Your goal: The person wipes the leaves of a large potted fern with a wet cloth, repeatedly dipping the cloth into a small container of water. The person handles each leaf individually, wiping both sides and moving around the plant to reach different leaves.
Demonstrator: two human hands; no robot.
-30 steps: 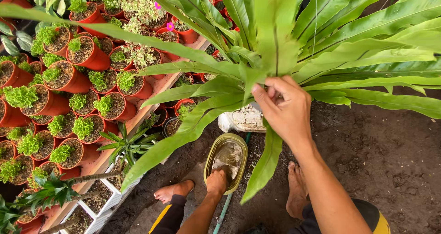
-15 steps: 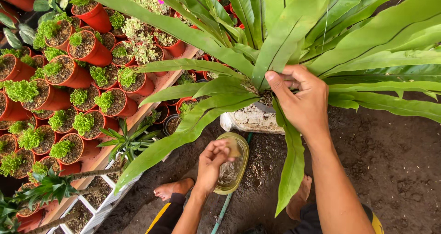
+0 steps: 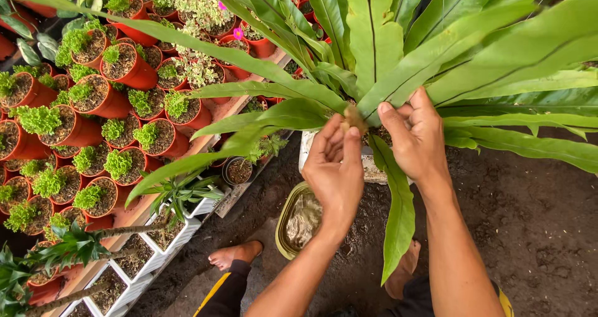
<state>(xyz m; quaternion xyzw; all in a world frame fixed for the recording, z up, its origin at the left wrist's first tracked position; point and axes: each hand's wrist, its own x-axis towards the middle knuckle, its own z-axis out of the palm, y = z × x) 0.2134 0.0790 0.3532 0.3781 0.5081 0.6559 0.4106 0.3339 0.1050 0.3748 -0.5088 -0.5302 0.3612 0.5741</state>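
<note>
Small green plants in orange pots [image 3: 118, 74] fill the 9 o'clock side, white pots [image 3: 128, 279] at 7 o'clock. My left foot [image 3: 235, 255] stands on dark soil near a yellow-rimmed bowl [image 3: 299, 220] at 6 o'clock. My left hand [image 3: 336, 164], fingers curled, pinches the brown crown at the base of the big fern [image 3: 374, 43], centre frame. My right hand [image 3: 418, 133], half closed, grips the same base just beside it. The fern sits in a white pot [image 3: 374, 170], mostly hidden, its long leaves spreading toward 3 o'clock.
</note>
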